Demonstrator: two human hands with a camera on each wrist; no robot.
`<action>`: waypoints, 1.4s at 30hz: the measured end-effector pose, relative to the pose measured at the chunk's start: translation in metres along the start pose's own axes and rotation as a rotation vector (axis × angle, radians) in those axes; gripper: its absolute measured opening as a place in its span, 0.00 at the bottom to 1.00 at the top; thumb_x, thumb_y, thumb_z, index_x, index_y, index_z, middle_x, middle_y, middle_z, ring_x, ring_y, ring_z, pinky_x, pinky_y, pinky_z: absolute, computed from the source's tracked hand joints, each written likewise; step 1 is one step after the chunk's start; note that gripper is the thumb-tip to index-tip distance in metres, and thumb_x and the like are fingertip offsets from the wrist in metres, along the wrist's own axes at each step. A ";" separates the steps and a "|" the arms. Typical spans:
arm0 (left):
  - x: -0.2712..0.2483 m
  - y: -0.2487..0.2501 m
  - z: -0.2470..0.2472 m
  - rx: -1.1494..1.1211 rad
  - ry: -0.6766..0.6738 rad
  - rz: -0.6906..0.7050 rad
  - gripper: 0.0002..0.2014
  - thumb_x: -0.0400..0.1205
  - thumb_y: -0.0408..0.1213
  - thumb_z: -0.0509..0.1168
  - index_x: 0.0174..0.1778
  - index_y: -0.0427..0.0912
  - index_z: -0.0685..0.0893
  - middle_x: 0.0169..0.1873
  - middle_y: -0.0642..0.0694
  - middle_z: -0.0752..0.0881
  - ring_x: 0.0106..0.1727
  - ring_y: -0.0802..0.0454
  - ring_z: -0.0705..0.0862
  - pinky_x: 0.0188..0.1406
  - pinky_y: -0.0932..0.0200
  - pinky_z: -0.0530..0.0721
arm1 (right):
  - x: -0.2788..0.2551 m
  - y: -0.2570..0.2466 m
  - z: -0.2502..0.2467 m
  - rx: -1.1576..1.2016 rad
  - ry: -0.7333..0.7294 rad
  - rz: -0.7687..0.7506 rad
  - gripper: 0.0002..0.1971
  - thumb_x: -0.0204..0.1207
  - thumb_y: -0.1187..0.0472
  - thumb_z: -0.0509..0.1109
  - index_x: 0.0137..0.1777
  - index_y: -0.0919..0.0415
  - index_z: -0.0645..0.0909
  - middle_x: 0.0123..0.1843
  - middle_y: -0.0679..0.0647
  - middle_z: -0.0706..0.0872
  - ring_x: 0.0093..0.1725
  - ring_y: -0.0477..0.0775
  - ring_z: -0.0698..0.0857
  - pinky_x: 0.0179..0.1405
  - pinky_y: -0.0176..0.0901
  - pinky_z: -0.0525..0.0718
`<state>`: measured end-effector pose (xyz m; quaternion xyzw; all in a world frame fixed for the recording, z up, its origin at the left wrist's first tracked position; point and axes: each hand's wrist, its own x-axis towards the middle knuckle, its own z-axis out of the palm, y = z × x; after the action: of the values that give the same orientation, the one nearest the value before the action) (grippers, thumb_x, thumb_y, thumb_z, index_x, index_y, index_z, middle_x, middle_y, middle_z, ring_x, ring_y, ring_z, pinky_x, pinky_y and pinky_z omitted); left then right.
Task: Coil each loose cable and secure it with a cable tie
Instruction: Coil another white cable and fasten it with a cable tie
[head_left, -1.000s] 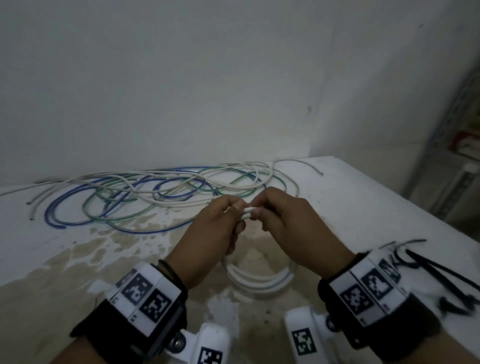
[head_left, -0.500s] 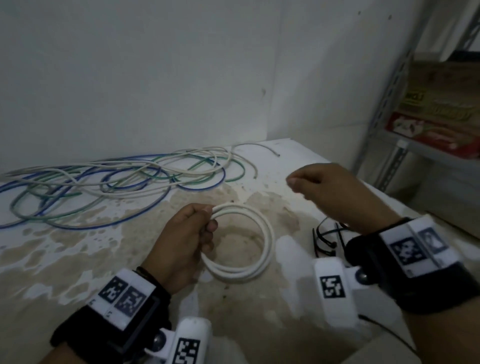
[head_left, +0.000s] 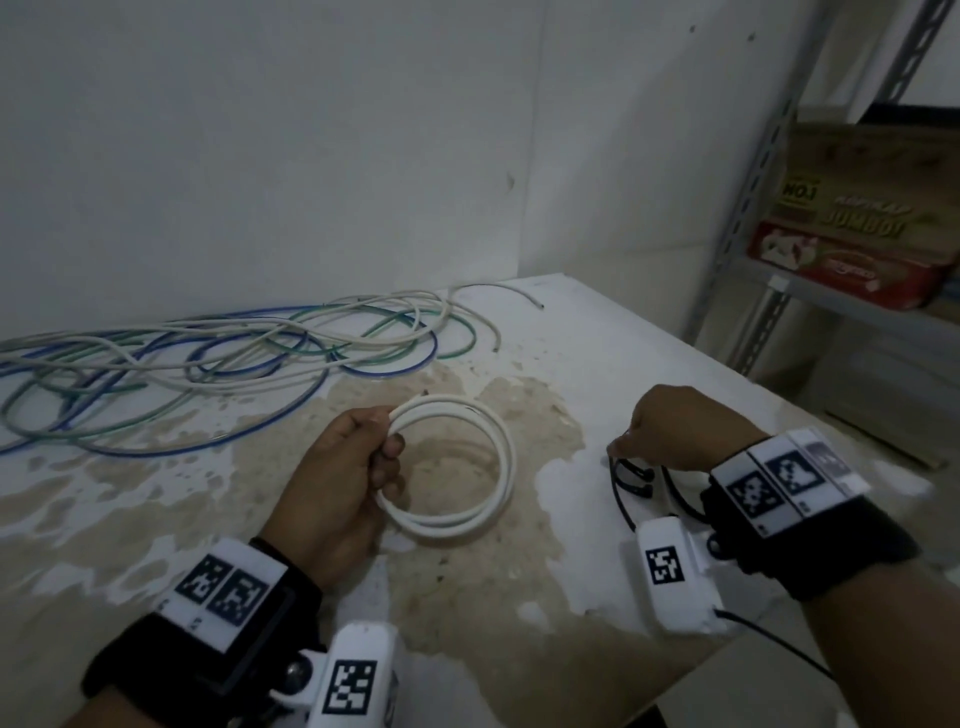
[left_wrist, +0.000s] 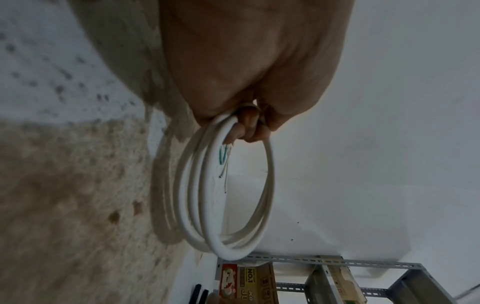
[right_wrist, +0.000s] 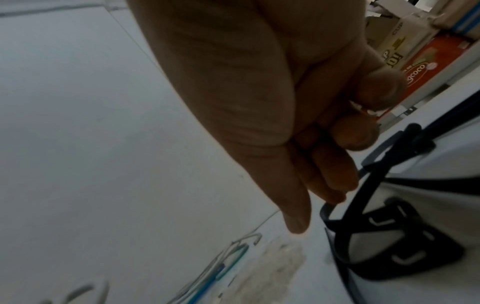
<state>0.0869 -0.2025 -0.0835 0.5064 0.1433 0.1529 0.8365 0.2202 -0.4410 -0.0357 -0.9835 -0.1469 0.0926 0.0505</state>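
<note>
White cable coil (head_left: 483, 467) held at its left side by left hand (head_left: 337, 483), fingers (left_wrist: 246, 127) wrapped round the strands, above counter (head_left: 597, 364) middle. Right hand (head_left: 680, 431) right, fingertips (right_wrist: 335, 185) touching black cable ties (head_left: 631, 480); grasp unclear. Loose cables (head_left: 208, 358) far left.

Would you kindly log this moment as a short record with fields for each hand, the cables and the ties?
left hand: left hand grips the white coil at its left side, holding it above the table
right hand: right hand reaches down to the black cable ties; its fingers are at one tie, grip not clear
loose cables: blue, green and white loose cables lie tangled by the wall
coil tied: not yet
</note>
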 end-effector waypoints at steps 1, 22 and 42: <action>0.000 0.000 -0.001 -0.006 -0.003 -0.001 0.11 0.88 0.33 0.51 0.52 0.37 0.79 0.27 0.47 0.74 0.20 0.58 0.65 0.17 0.65 0.68 | 0.002 -0.001 0.001 -0.003 -0.012 0.007 0.22 0.74 0.48 0.73 0.28 0.63 0.76 0.31 0.53 0.81 0.31 0.48 0.77 0.27 0.37 0.72; 0.012 0.029 -0.035 -0.069 0.167 0.108 0.09 0.88 0.30 0.50 0.52 0.38 0.77 0.27 0.46 0.76 0.19 0.56 0.67 0.19 0.64 0.69 | -0.063 -0.113 -0.040 0.326 0.137 -0.926 0.06 0.75 0.61 0.68 0.37 0.54 0.82 0.34 0.46 0.83 0.33 0.39 0.79 0.31 0.24 0.72; 0.015 0.047 -0.061 -0.067 0.001 0.003 0.12 0.88 0.30 0.49 0.52 0.37 0.79 0.26 0.49 0.71 0.21 0.58 0.62 0.23 0.63 0.65 | -0.004 -0.210 0.013 -0.037 0.368 -1.154 0.03 0.56 0.68 0.71 0.26 0.63 0.84 0.28 0.58 0.78 0.24 0.51 0.79 0.28 0.33 0.62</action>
<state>0.0713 -0.1273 -0.0704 0.4784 0.1376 0.1591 0.8526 0.1550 -0.2418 -0.0217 -0.7458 -0.6470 -0.1237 0.0999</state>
